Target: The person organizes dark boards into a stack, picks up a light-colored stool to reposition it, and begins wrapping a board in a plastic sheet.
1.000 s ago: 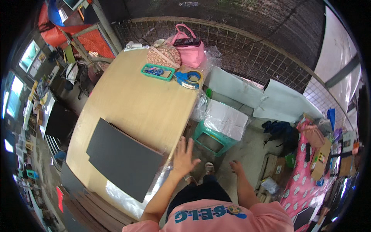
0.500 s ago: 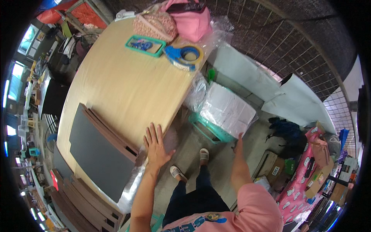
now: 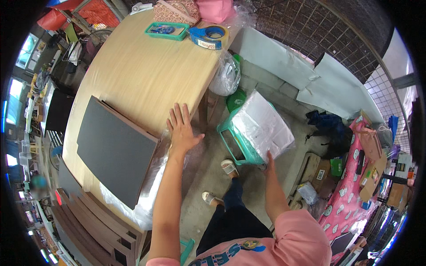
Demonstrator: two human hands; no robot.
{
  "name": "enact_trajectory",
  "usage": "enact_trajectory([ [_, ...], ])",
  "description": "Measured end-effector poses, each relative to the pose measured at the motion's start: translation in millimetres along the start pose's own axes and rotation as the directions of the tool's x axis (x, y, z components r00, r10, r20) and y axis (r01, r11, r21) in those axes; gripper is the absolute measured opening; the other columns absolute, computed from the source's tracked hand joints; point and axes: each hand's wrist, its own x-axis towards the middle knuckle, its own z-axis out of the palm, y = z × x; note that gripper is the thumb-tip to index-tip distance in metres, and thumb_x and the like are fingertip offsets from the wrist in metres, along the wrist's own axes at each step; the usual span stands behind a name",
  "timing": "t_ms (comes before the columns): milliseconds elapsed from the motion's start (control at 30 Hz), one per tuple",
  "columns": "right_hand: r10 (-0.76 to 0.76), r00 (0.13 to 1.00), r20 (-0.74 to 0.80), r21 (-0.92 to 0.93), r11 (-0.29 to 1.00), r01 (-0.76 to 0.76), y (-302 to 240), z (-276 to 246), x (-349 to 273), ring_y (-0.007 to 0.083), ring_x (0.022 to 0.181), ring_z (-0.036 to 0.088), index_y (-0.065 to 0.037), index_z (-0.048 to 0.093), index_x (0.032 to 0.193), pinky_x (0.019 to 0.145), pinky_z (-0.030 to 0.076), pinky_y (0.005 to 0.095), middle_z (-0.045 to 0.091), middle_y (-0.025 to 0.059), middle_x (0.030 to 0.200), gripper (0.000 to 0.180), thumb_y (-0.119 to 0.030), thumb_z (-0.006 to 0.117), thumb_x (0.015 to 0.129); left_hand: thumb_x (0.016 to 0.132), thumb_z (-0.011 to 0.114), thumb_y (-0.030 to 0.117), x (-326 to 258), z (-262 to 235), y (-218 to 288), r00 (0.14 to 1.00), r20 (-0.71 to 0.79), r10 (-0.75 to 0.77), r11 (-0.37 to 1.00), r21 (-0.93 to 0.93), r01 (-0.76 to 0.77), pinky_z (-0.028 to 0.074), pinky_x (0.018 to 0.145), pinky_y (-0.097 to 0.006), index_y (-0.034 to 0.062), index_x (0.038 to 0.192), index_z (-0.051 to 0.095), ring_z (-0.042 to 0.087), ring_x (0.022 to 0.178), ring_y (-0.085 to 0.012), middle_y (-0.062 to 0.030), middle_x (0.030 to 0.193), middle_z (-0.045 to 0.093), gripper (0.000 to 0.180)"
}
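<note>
My left hand (image 3: pixel 182 135) is open, fingers spread, over the near right edge of the wooden table (image 3: pixel 151 84). Next to it a dark grey board (image 3: pixel 115 148) lies on the table, stacked on brown-edged pieces, with clear plastic wrap (image 3: pixel 155 190) along its side. My right hand (image 3: pixel 270 163) grips the near right corner of a green plastic stool (image 3: pixel 239 142). Its thumb rests against a plastic-wrapped pack of white sheets (image 3: pixel 264 126) lying on the seat; the other fingers are mostly hidden.
A blue tape dispenser (image 3: pixel 208 37), a green basket (image 3: pixel 167 31) and a patterned pouch (image 3: pixel 177 12) stand at the table's far end. Brown panels (image 3: pixel 88 217) lean at the lower left. Cartons (image 3: pixel 320 173) and a pink patterned cloth (image 3: pixel 341 195) are at the right.
The stool and its pack have come nearer to me across the floor, with my right hand at their corner. The left hand stays spread near the table edge. My head view has shifted.
</note>
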Motion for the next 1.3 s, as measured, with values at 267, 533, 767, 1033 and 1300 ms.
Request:
enact_trajectory([
  [267, 0.030, 0.999, -0.044, -0.178, 0.983, -0.037, -36, -26, -51, 0.0353, 0.121, 0.042, -0.011, 0.042, 0.138, 0.093, 0.041, 0.0519, 0.044, 0.0153, 0.135, 0.083, -0.057, 0.068, 0.073, 0.056, 0.086, 0.039, -16, -4, -27, 1.000, 0.022, -0.014, 0.999, -0.032, 0.014, 0.010, 0.111, -0.061, 0.0079, 0.150, 0.004, 0.003, 0.142, -0.0431, -0.0219, 0.155, 0.002, 0.129],
  [533, 0.545, 0.836, -0.064, -0.767, 0.509, -0.391, -104, -61, -44, 0.0378, 0.129, 0.038, -0.007, 0.025, 0.146, 0.105, 0.031, 0.0501, 0.035, 0.0194, 0.145, 0.076, -0.054, 0.043, 0.090, 0.050, 0.086, 0.028, -20, 14, 3, 0.960, -0.186, -0.208, 0.968, -0.182, 0.174, 0.030, 0.105, -0.058, 0.0016, 0.130, 0.043, 0.031, 0.132, -0.0437, -0.0230, 0.141, 0.035, 0.095],
  [767, 0.737, 0.644, -0.208, -0.257, -0.676, 0.691, -52, 172, -115, 0.0371, 0.127, 0.042, -0.005, 0.031, 0.144, 0.104, 0.036, 0.0465, 0.042, 0.0223, 0.139, 0.082, -0.057, 0.052, 0.084, 0.067, 0.077, 0.043, -239, 93, 27, 0.998, 0.065, 0.010, 0.709, -0.704, 0.039, 0.043, 0.095, -0.046, 0.0052, 0.132, 0.047, 0.055, 0.112, -0.0388, -0.0237, 0.118, 0.058, 0.082],
  [1033, 0.857, 0.365, -0.365, 0.825, 0.115, 0.554, 148, 323, -337, 0.0354, 0.120, 0.051, -0.001, 0.042, 0.137, 0.101, 0.041, 0.0409, 0.054, 0.0256, 0.127, 0.092, -0.060, 0.068, 0.071, 0.086, 0.058, 0.022, -716, 241, 49, -0.896, 0.444, -0.003, -0.470, -0.792, -0.391, 0.040, 0.101, -0.043, -0.0077, 0.128, 0.044, 0.049, 0.121, -0.0360, -0.0211, 0.130, 0.052, 0.053],
  [1300, 0.674, -0.642, -0.364, 0.328, 0.738, 0.589, 147, 305, -858, 0.0347, 0.126, 0.046, 0.004, 0.044, 0.133, 0.102, 0.037, 0.0453, 0.049, 0.0217, 0.134, 0.079, -0.042, 0.074, 0.076, 0.090, 0.058, 0.036, -921, 212, 45, -0.641, 0.699, -0.316, 0.144, -0.633, -0.761, 0.046, 0.090, -0.053, 0.0059, 0.113, 0.056, 0.057, 0.108, -0.0319, -0.0092, 0.116, 0.061, 0.039],
])
